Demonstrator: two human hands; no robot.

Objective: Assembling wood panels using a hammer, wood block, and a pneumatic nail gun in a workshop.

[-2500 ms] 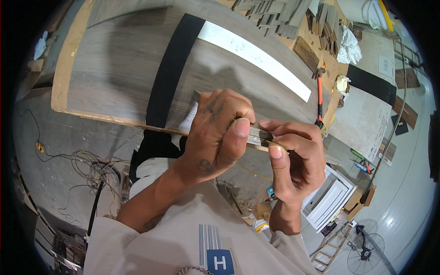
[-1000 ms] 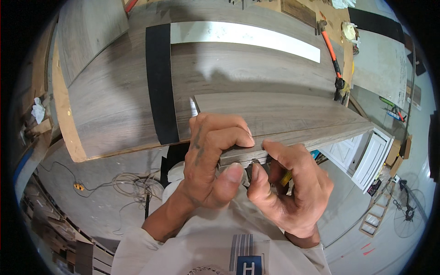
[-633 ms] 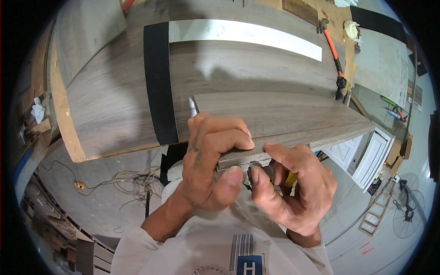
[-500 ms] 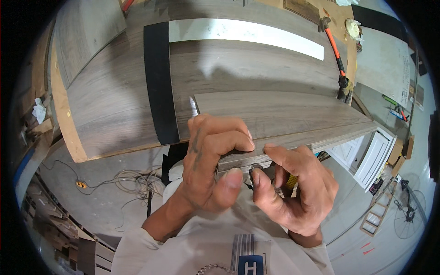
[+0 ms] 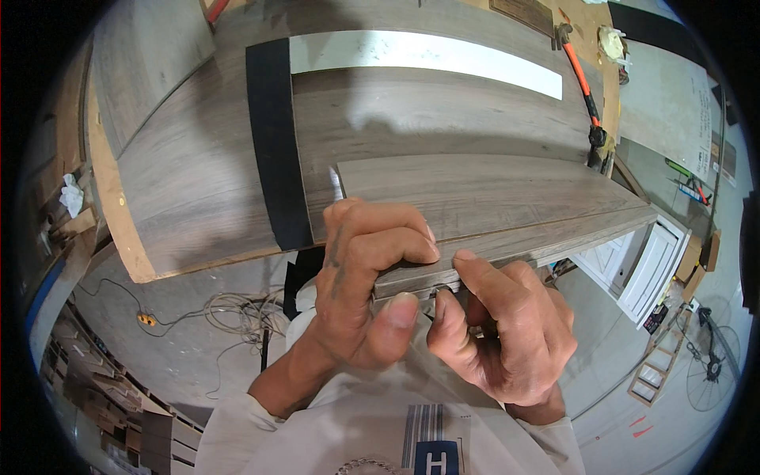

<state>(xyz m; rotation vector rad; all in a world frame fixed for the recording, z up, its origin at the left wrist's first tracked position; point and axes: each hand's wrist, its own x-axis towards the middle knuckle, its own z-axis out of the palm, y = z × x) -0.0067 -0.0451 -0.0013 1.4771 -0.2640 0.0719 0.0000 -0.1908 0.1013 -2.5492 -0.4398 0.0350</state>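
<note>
A grey wood-grain board lies along the near edge of the work surface, its narrow front edge turned toward me. My left hand is closed around its left end, fingers curled on top and thumb low at the front. A slim white pen-like stick juts out past the left knuckles. My right hand is closed beside it, forefinger on the board's upper edge and thumb at the front edge. A small dark bit shows at the right thumb tip; its kind and the inside of that hand are hidden.
Behind the board, a black strip and a white strip meet on the wood-grain panel. An orange-handled hammer lies at the right. Coiled cable covers part of the floor at left; a white panelled door stands below right.
My right hand has shifted slightly left and its fingers have drawn in. A yellow patch seen inside it is now hidden. The left hand keeps its hold on the board.
</note>
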